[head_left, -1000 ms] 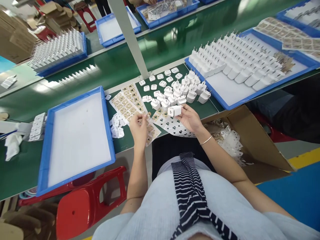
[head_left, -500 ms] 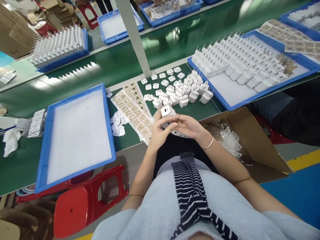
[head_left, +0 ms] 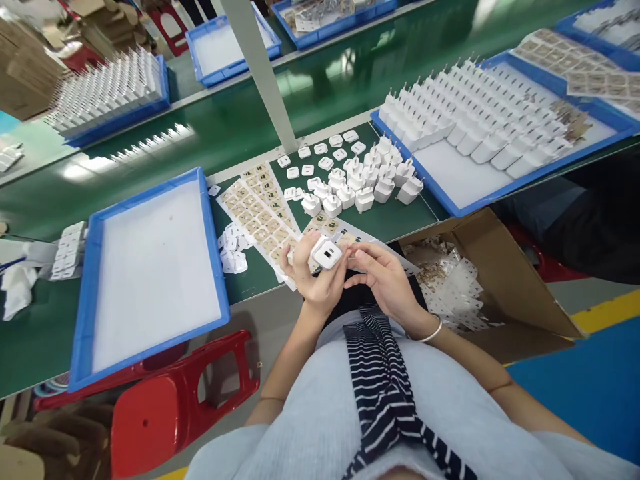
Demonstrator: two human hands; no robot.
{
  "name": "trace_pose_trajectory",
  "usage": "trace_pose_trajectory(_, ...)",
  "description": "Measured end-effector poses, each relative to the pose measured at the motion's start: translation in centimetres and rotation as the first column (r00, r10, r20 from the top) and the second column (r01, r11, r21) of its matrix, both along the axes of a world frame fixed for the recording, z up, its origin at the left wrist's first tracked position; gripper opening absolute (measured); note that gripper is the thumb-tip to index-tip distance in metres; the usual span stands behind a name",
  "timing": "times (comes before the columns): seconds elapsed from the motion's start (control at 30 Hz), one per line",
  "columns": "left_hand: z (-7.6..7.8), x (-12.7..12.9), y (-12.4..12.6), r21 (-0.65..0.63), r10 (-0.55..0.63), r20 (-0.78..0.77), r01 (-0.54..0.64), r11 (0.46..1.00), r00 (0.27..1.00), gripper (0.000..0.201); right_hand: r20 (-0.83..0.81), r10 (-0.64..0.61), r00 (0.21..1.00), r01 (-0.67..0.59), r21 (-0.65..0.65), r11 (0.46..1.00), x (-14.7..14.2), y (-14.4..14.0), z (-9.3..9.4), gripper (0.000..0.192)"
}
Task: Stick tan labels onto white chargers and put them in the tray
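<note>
Lowered charger (head_left: 326, 253) — left hand (head_left: 313, 273) grips, right hand (head_left: 383, 277) touching; prongs hidden.

White charger (head_left: 326, 253), port side up

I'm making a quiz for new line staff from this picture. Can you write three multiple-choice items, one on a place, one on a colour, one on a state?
1. Where is the big tray with nothing in it?
A. To the left of the hands
B. On the person's lap
C. Inside the cardboard box

2. What colour is the stool under the bench?
A. Yellow
B. Red
C. Black

3. How is the white charger held?
A. Lying loose on the bench
B. In the left hand, the right hand at its side
C. Standing in a tray

Answers:
1. A, the blue-rimmed tray lies on the green bench left of both hands.
2. B, its plastic seat is plainly red.
3. B, the left fingers wrap it while the right fingertips meet it.
</note>
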State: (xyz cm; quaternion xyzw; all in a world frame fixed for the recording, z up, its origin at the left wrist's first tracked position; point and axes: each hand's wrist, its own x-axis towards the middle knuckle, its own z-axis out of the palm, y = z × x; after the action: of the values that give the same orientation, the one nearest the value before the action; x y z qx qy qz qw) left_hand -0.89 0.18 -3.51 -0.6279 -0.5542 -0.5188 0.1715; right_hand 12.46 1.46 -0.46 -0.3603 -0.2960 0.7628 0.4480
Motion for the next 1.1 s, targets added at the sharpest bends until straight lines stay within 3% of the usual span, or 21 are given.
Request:
trace_pose_trajectory(0.1,-0.2,-0.1,0.1,0.075,0.013,-0.133,-0.003,0.997,0.991,0.026,-0.03,-0.017,0.999,0.016,-0.034,0.999,-0.2,0.1,0.1,0.026)
trace_pose_trajectory(0.23,0.1,0.0,0.0,-0.018,-0.072,-0.076,0.071,0.997,0.994,0.023,-0.079,-0.07,0.994,0.064,-0.077,0.995,-0.5,0.3,-0.2,0.022)
trace_pose_trajectory(0.33,0.3,0.2,-0.5,-0.16,-0.209,0.12,0.226,0.961,0.971,0.034,-0.054,-0.115,0.992,0.112,-0.06,0.992,-0.8,0.6,-0.5,0.023)
trace_pose_trajectory(0.4,0.5,0.2,-0.9,-0.212,-0.276,0.319,0.352,0.912,0.907,0.039,-0.02,-0.142,0.99,0.142,-0.003,0.99,-0.7,0.8,-0.5,0.025)
trace_pose_trajectory(0.5,0.7,-0.4,-1.3,-0.216,-0.252,0.569,0.438,0.873,0.783,0.03,0.041,-0.155,0.987,0.148,0.13,0.98,0.4,1.6,-0.2,0.027)
trace_pose_trajectory(0.57,0.9,-1.2,-1.4,-0.202,-0.266,0.665,0.511,0.835,0.698,0.021,0.105,-0.05,0.993,0.027,0.21,0.977,1.8,2.5,0.5,0.028)
trace_pose_trajectory(0.63,1.0,-2.2,-1.4,-0.166,-0.349,0.72,0.636,0.753,0.6,0.021,0.182,0.128,0.975,-0.171,0.242,0.955,3.4,3.4,1.5,0.028)
trace_pose_trajectory(0.73,1.2,-3.2,-1.6,-0.104,-0.448,0.758,0.767,0.634,0.473,0.046,0.27,0.349,0.897,-0.412,0.228,0.882,5.3,4.4,3.4,0.029)
trace_pose_trajectory(0.8,1.6,-3.4,-1.8,-0.103,-0.459,0.773,0.801,0.59,0.438,0.062,0.294,0.429,0.854,-0.498,0.221,0.839,5.8,4.7,4.8,0.029)
trace_pose_trajectory(0.97,3.0,-2.5,-2.1,-0.06,-0.454,0.847,0.899,0.435,0.276,0.057,0.288,0.511,0.81,-0.575,0.216,0.789,5.3,4.3,7.1,0.028)
trace_pose_trajectory(1.03,3.5,-2.0,-2.1,-0.058,-0.44,0.857,0.899,0.434,0.268,0.05,0.271,0.504,0.82,-0.562,0.212,0.799,5.1,3.9,7.3,0.027)
trace_pose_trajectory(1.1,3.6,-1.6,-2.1,-0.058,-0.436,0.847,0.867,0.495,0.306,0.04,0.242,0.461,0.853,-0.51,0.204,0.836,5.0,3.4,6.8,0.025)
